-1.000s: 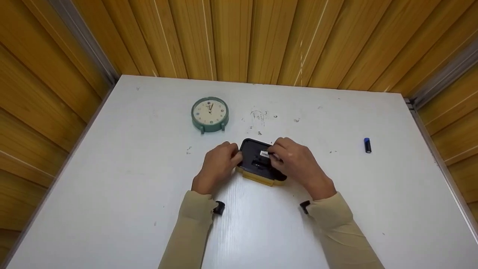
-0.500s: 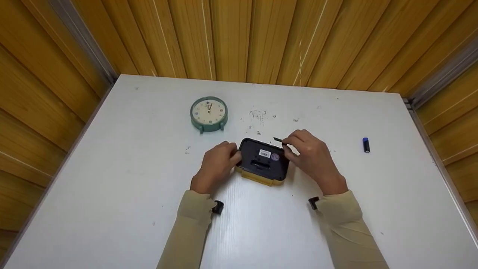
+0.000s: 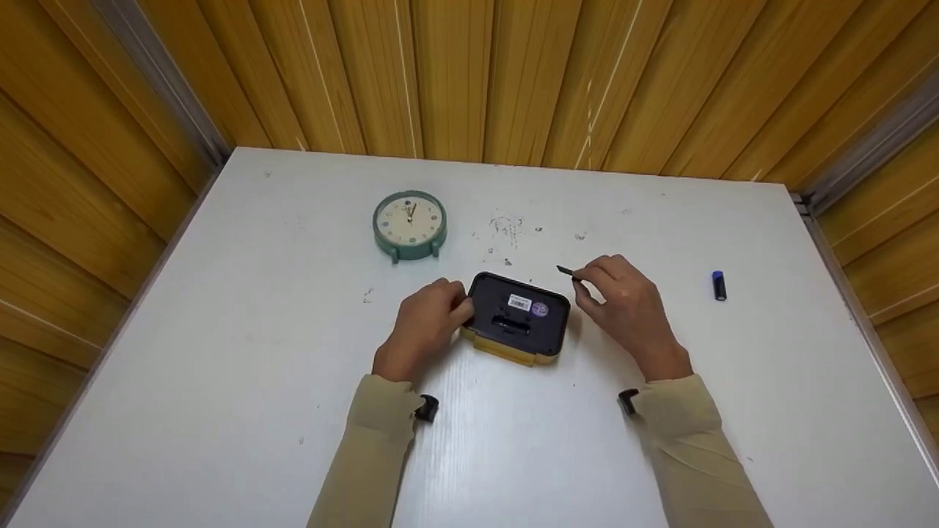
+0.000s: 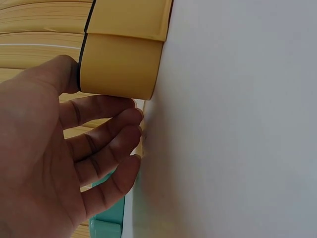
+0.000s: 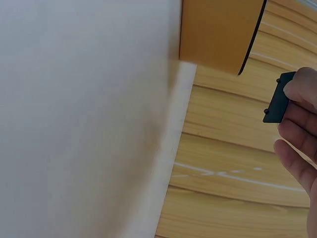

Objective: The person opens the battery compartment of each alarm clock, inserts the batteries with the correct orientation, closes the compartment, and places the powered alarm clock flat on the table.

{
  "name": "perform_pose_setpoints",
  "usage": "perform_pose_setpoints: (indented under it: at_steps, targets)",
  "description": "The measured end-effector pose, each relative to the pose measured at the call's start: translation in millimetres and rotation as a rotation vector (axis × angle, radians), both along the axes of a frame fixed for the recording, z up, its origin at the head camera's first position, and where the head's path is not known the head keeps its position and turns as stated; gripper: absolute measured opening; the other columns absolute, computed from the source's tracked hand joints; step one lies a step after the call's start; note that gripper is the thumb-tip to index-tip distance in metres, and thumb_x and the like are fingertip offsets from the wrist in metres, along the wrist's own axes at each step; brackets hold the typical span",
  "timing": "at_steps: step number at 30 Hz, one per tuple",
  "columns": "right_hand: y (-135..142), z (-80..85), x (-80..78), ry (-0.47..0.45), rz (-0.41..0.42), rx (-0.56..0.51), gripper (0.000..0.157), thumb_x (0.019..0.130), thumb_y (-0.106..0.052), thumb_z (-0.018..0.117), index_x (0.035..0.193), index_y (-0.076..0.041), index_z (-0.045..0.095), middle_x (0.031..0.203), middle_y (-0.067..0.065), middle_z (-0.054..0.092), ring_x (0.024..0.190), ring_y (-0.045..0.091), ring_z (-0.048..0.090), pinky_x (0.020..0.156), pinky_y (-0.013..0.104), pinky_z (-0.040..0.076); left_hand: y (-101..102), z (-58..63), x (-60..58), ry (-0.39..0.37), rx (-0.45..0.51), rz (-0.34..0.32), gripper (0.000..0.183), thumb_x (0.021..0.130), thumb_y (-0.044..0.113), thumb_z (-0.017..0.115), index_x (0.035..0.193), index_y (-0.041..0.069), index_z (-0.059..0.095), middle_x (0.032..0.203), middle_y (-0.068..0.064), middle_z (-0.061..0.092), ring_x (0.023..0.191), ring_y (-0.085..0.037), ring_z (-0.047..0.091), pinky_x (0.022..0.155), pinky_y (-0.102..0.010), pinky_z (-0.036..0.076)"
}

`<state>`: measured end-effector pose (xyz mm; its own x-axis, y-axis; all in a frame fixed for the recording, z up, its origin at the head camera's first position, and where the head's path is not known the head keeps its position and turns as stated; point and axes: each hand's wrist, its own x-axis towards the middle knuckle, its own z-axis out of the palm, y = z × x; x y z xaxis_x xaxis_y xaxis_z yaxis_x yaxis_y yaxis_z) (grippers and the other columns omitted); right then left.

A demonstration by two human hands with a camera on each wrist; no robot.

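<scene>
A yellow rectangular clock (image 3: 506, 350) lies back up on the table, its black back (image 3: 488, 293) bearing a white barcode label and a round sticker. The battery slot (image 3: 511, 325) in that back is uncovered. My left hand (image 3: 428, 323) grips the clock's left end, thumb at the black edge and index finger against the yellow side (image 4: 119, 67). To the right of the clock and apart from it, my right hand (image 3: 623, 308) pinches a small dark battery cover (image 5: 277, 101) between thumb and fingers. Small tabs show along one edge of the cover.
A round green alarm clock (image 3: 411, 226) stands farther back on the white table (image 3: 242, 367). One battery (image 3: 719, 286), black with a blue end, lies at the right. Yellow wood-look panels (image 3: 455, 81) rise behind the table's back edge.
My right hand has lifted the battery cover off the clock's back and moved it right, exposing the slot and the round sticker. My left hand has stayed on the clock's left end.
</scene>
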<state>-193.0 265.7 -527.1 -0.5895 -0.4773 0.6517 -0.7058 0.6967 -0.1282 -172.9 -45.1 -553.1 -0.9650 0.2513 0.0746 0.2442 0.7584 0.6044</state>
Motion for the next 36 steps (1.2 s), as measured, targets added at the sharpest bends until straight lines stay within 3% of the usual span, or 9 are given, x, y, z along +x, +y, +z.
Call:
perform_pose_setpoints:
  at_steps: [8, 18, 25, 36]
  targets:
    - [17, -7.1, -6.7, 0.004, -0.076, -0.039, 0.018, 0.083, 0.008, 0.083, 0.098, 0.001, 0.076, 0.095, 0.011, 0.069, 0.090, 0.028, 0.067, 0.078, 0.040, 0.059, 1, -1.1, 0.2, -0.009, 0.010, 0.001, 0.024, 0.104, 0.024, 0.057, 0.082, 0.014, 0.058, 0.081, 0.000, 0.051, 0.075, -0.019, 0.048, 0.069, -0.037, 0.040]
    - [35, -10.1, -12.3, 0.013, -0.112, -0.042, 0.017, 0.083, 0.009, 0.083, 0.097, 0.003, 0.076, 0.092, 0.012, 0.069, 0.087, 0.030, 0.066, 0.073, 0.041, 0.059, 0, -3.0, 0.3, -0.008, 0.006, 0.004, 0.022, 0.103, 0.025, 0.057, 0.084, 0.014, 0.059, 0.082, 0.000, 0.052, 0.077, -0.019, 0.049, 0.071, -0.037, 0.041]
    - [47, -5.3, -24.4, -0.003, -0.114, 0.040, 0.016, 0.084, 0.009, 0.082, 0.097, 0.004, 0.075, 0.093, 0.014, 0.069, 0.087, 0.031, 0.066, 0.074, 0.041, 0.060, 0, -0.4, 1.2, -0.004, 0.024, 0.012, 0.021, 0.103, 0.024, 0.057, 0.085, 0.013, 0.060, 0.082, -0.001, 0.052, 0.077, -0.019, 0.050, 0.071, -0.037, 0.041]
    - [55, -10.2, -41.9, -0.020, -0.012, 0.214, 0.013, 0.085, 0.011, 0.080, 0.094, 0.006, 0.072, 0.088, 0.015, 0.064, 0.078, 0.030, 0.060, 0.067, 0.039, 0.056, 1, 0.3, 1.4, -0.029, 0.025, 0.020, 0.021, 0.103, 0.024, 0.057, 0.085, 0.014, 0.060, 0.082, -0.001, 0.052, 0.077, -0.019, 0.049, 0.070, -0.036, 0.040]
